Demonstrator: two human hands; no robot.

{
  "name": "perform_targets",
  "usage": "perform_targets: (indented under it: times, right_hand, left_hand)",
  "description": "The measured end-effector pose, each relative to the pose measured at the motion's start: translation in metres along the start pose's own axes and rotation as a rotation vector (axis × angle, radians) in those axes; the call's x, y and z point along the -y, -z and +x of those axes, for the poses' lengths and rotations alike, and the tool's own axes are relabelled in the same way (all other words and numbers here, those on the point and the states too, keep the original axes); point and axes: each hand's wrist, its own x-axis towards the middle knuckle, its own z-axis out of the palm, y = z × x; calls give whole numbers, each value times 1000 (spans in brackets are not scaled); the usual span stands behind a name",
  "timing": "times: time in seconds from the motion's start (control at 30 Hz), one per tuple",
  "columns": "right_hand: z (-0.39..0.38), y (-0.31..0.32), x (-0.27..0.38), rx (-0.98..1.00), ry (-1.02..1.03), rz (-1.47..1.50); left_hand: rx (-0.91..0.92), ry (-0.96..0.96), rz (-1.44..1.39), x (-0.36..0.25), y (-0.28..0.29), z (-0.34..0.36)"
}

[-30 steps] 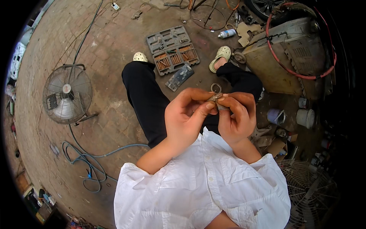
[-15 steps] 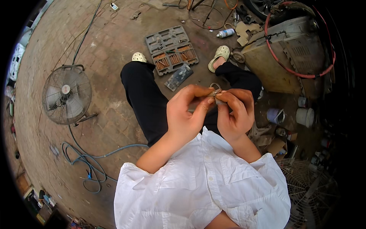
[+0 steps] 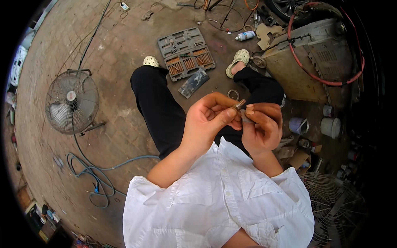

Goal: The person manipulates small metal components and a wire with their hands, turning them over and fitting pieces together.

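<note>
Both hands are held close together in front of my shirt. My left hand [image 3: 206, 120] pinches a small brownish metal piece [image 3: 239, 104], short and rod-like, between thumb and index finger. My right hand [image 3: 264, 126] is closed with curled fingers around a small greyish scrap [image 3: 245, 117], perhaps cloth or plastic; its kind is not clear. Its fingertips are just beside the end of the metal piece. A pale ring [image 3: 233, 94] lies on the floor just beyond my fingers. Farther out is an open grey tool case [image 3: 182, 44] with rows of rusty-brown bits, and a dark scuffed flat piece [image 3: 193, 83] lies against its near side.
A floor fan [image 3: 72, 101] stands at the left, with a blue hose [image 3: 124, 161] coiled nearby. At the right are a worn metal machine housing [image 3: 310, 62] with a red hose [image 3: 297, 62], small buckets [image 3: 331, 127], and a spray can [image 3: 245, 36] farther off.
My hands have shifted slightly right, and the right one has drawn a little away from the left. The metal piece now shows between the left fingertips.
</note>
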Motion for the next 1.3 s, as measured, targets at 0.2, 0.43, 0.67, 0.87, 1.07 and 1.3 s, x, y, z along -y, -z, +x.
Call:
perform_targets:
  times: [0.2,0.43,0.67,0.87,1.07,1.3]
  right_hand:
    - [0,3,-2,30,7,-10]
    - [-1,2,-6,26,-2,-16]
    - [0,-1,-10,64,35,-59]
    - [0,-4,1,-97,-681,656]
    - [5,-4,-3,-56,-1125,1203]
    - [4,-4,-4,-22,-1114,1222]
  left_hand:
    - [5,-16,16,-2,-2,-2]
    - [17,-72,102,2,-6,-2]
    - [38,-120,32,3,-4,-4]
    - [4,37,-173,0,-1,2]
    - [-40,46,-199,2,-1,4]
    - [-69,61,-168,0,0,6]
